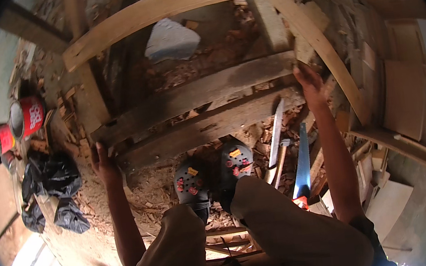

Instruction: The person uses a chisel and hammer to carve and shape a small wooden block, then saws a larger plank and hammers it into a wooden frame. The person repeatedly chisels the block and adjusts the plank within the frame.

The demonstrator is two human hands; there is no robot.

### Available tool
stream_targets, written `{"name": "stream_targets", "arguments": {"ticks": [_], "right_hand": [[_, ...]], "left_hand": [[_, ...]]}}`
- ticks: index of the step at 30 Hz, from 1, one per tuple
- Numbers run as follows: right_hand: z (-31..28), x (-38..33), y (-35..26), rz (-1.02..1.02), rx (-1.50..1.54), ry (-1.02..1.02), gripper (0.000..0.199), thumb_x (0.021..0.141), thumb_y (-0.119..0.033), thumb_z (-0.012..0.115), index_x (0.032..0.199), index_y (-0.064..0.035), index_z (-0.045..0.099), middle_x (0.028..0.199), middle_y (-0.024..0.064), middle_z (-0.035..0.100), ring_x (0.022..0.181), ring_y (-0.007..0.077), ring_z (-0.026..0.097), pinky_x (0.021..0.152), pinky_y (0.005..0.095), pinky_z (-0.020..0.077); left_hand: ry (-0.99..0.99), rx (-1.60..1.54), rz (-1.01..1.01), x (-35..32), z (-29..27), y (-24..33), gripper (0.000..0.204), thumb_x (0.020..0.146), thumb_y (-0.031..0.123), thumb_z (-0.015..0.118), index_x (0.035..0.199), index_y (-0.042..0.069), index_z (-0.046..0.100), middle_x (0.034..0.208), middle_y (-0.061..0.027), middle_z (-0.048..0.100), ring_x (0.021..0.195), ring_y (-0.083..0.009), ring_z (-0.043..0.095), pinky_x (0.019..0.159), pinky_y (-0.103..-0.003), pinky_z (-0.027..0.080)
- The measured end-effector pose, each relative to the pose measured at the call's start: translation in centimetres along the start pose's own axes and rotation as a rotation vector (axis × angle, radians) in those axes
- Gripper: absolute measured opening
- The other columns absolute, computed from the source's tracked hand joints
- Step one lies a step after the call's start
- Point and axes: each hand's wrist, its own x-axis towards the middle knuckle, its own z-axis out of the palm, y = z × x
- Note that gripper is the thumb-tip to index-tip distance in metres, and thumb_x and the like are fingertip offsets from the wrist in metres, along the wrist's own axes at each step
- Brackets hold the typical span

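Note:
Two weathered wooden planks lie side by side across a wooden frame in front of my legs: a farther plank [203, 93] and a nearer plank [207, 126]. My left hand [104, 165] grips the left end of the farther plank, fingers against its edge. At the opposite end, my right hand [310, 85] has its fingers curled round the same plank's right end. Parts of both hands' fingers are hidden by the wood. Pale, bare beams of the frame [171, 6] rise beyond the planks.
Right of my shoes [235, 161] lie a handsaw [300, 162], a long flat blade [277, 133] and a wooden-handled tool [281, 163]. Wood chips cover the ground. Red cans [26, 117] and black plastic bags [50, 174] are at left; boards [405, 98] lean at right.

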Motion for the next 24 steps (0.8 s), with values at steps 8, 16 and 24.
{"name": "stream_targets", "arguments": {"ticks": [8, 16, 24], "right_hand": [[-0.4, 1.7, -3.9, 0.246, 0.054, 0.033, 0.069, 0.094, -0.052, 0.068, 0.141, -0.0023, 0.055, 0.137, 0.0119, 0.06, 0.125, 0.0207, 0.054, 0.105, 0.0343, 0.0408], [4.8, 4.7, -6.2, 0.168, -0.484, 0.176, 0.073, 0.099, -0.066, 0.041, 0.13, -0.0023, 0.059, 0.127, 0.029, 0.06, 0.123, 0.0453, 0.054, 0.105, 0.0493, 0.041], [4.8, 5.2, -3.8, -0.021, -0.607, 0.149, 0.067, 0.103, -0.058, 0.033, 0.123, -0.0028, 0.064, 0.116, 0.0324, 0.063, 0.116, 0.0536, 0.055, 0.1, 0.0542, 0.0436]], "left_hand": [[-0.041, 0.453, 0.203, 4.4, -3.7, -0.1, 0.054, 0.1, 0.042, 0.061, 0.141, 0.007, 0.055, 0.133, -0.0102, 0.057, 0.123, -0.0259, 0.055, 0.096, -0.047, 0.047], [0.166, 0.556, 0.248, 4.4, 4.5, 3.0, 0.057, 0.103, 0.052, 0.052, 0.112, -0.002, 0.067, 0.087, -0.0067, 0.059, 0.078, -0.0187, 0.048, 0.077, -0.033, 0.044], [0.231, 0.696, 0.512, 4.1, 5.2, 2.4, 0.062, 0.103, 0.051, 0.05, 0.088, -0.007, 0.062, 0.068, -0.0107, 0.051, 0.066, -0.0208, 0.042, 0.062, -0.039, 0.036]]}}
